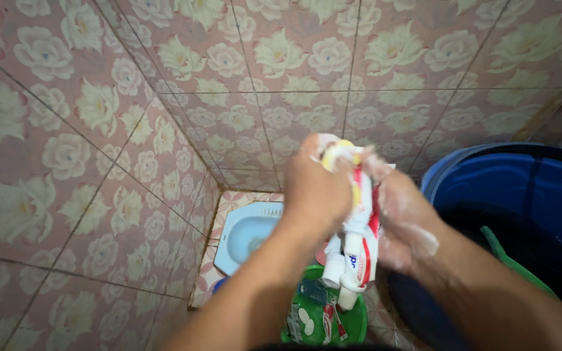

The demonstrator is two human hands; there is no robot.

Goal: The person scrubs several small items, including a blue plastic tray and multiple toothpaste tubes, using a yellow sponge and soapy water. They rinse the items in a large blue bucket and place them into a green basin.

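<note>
Toothpaste tubes (358, 250), white and red, frame centre, above a green basin (307, 312). Left hand (317, 188): grip closed round their tops. Right hand (401, 218): soapy, pressed alongside; its grip hidden. Tube count indistinct.

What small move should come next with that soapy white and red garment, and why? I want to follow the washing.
Probably keep rubbing a little longer, then lower it to rinse. Both the left hand and the right hand grip the bunched white and red garment high above the green plastic basin, suds cover the right hand, and the blue water barrel stands beside it.
</note>
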